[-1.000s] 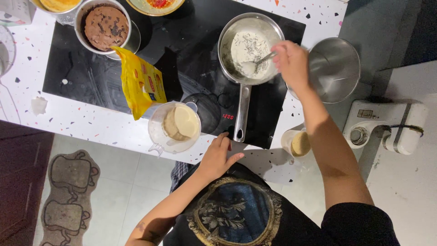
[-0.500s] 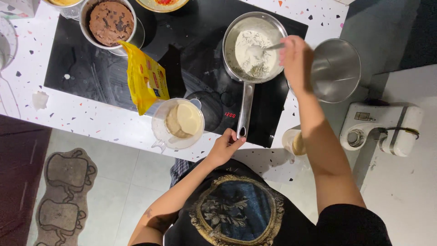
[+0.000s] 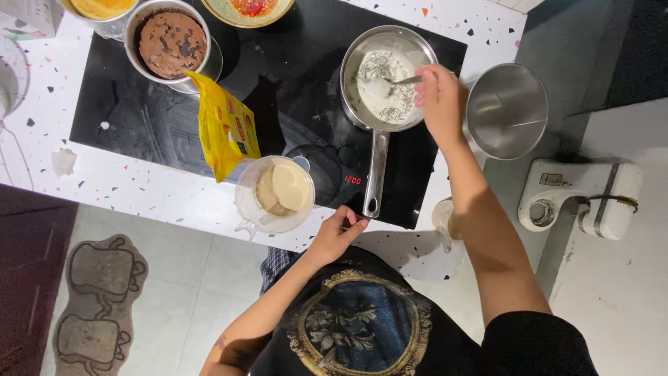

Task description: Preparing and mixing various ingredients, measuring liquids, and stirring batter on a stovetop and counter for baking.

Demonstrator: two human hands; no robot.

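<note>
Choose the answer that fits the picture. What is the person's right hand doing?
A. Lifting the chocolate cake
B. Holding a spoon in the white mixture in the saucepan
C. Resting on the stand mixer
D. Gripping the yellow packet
B: the right hand grips a spoon whose bowl sits in the white mixture inside the saucepan, while the left hand is at the end of the saucepan's handle.

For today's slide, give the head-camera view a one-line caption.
Right hand stirs white mixture in a saucepan with a spoon; left hand rests at the saucepan's handle end.
</note>
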